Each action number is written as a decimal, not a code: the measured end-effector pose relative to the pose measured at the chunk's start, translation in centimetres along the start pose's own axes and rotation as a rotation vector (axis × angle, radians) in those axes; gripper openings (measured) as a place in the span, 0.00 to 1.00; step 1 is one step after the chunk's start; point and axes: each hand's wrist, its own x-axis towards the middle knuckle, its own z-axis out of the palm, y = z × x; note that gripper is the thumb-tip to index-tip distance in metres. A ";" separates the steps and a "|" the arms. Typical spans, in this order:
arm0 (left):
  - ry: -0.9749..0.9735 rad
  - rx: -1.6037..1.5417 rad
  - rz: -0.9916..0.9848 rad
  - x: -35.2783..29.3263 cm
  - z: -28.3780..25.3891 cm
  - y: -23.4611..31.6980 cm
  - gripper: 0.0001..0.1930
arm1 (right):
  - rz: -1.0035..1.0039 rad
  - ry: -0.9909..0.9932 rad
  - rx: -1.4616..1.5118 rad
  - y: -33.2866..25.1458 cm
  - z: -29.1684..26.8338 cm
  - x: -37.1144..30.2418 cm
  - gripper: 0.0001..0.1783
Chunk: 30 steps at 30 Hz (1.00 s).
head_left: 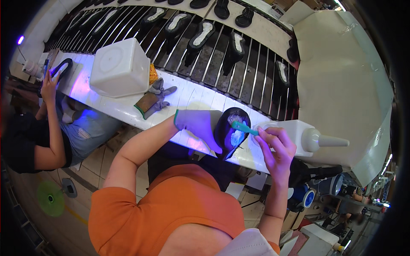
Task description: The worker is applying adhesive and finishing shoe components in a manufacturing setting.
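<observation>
My left hand [200,124], in a grey glove with a green cuff, is closed around the side of a black shoe upper [221,133] held at the bench's near edge. Its underside faces up and carries a whitish patch that looks blue under the light. Bare and pinched, my right hand [276,147] grips a teal brush [245,127] like a toothbrush. The brush head lies over the upper part of the pale patch; whether its bristles touch cannot be seen. Just right of the shoe, behind my right fingers, lies a white bottle [294,135] with a long nozzle.
Beyond the white bench [188,91] runs a roller rack [213,55] carrying several black shoes with white undersides. A white plastic tub [117,70] and grey work gloves [154,100] sit to the left. At far left a co-worker's hand [49,88] works near another shoe. A pale cover [337,81] stands right.
</observation>
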 end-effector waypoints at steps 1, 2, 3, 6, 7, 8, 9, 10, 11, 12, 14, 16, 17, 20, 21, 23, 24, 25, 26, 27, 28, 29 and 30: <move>-0.055 -0.001 0.062 0.5 -0.6 -0.2 0.24 | -0.025 -0.009 -0.075 0.2 -0.3 0.5 0.10; -0.112 -0.003 0.123 1.0 -1.2 -0.3 0.23 | -0.028 -0.003 -0.081 0.2 -0.6 1.1 0.10; -0.150 0.063 0.133 1.3 -1.8 -0.2 0.22 | -0.050 -0.050 -0.151 0.2 -1.1 1.7 0.10; -0.228 -0.001 0.088 2.1 -2.6 -1.1 0.21 | -0.086 -0.113 -0.249 -0.2 -2.1 2.8 0.09; -0.265 -0.005 0.088 2.2 -2.9 -1.0 0.21 | -0.084 -0.205 -0.230 -0.5 -2.5 2.9 0.08; -0.266 -0.006 0.088 2.4 -3.0 -1.4 0.21 | -0.081 -0.297 -0.209 -0.6 -2.8 2.9 0.08; -0.262 -0.005 0.088 2.7 -3.0 -1.9 0.21 | -0.076 -0.293 -0.212 -0.4 -2.9 2.7 0.08; -0.259 -0.005 0.086 2.8 -3.1 -2.3 0.21 | 0.046 -0.257 -0.064 0.0 -3.0 2.4 0.07; -0.264 -0.005 0.085 2.8 -3.1 -2.6 0.21 | 0.166 -0.219 0.086 0.2 -3.0 2.1 0.07; -0.234 -0.054 0.094 2.8 -3.1 -2.3 0.22 | 0.174 -0.214 0.086 0.4 -3.0 2.0 0.07; -0.214 -0.104 0.099 2.8 -2.9 -1.9 0.22 | 0.199 0.063 0.057 0.8 -2.7 2.2 0.06; -0.209 -0.256 0.066 2.7 -2.7 -1.7 0.24 | 0.234 0.062 0.059 0.7 -2.3 2.4 0.06; -0.217 -0.255 0.062 2.6 -2.6 -1.5 0.24 | 0.233 0.036 0.032 0.6 -2.0 2.5 0.06; -0.209 -0.195 0.038 2.7 -2.6 -1.1 0.25 | 0.231 0.001 -0.031 -0.1 -2.0 2.6 0.05; -0.211 -0.141 0.045 2.7 -2.8 -1.0 0.25 | 0.192 -0.088 -0.072 -0.6 -2.4 3.0 0.06; -0.221 -0.083 0.045 2.5 -2.9 -1.0 0.25 | 0.125 -0.250 -0.129 -1.3 -3.1 3.7 0.08; -0.217 -0.031 0.073 2.5 -2.9 -1.1 0.26 | 0.132 -0.241 -0.130 -1.1 -3.5 3.9 0.08; -0.214 0.021 0.101 2.5 -2.9 -1.0 0.26 | 0.094 -0.319 -0.077 -0.7 -4.0 3.9 0.06; -0.224 0.026 0.098 2.4 -2.8 -0.9 0.26 | 0.055 -0.396 -0.023 -0.4 -4.3 3.9 0.05; -0.206 -0.009 0.098 2.4 -2.7 -0.7 0.27 | 0.134 -0.326 0.087 -0.2 -4.4 3.9 0.06; -0.187 -0.045 0.097 2.5 -2.5 -0.6 0.28 | 0.140 -0.318 0.087 0.1 -4.2 4.0 0.06; -0.197 -0.042 0.095 2.8 -2.5 -0.9 0.28 | 0.152 -0.173 0.033 0.4 -3.8 4.1 0.06; -0.198 -0.111 0.107 3.0 -2.5 -1.3 0.29 | 0.165 -0.029 -0.020 0.5 -3.5 4.1 0.06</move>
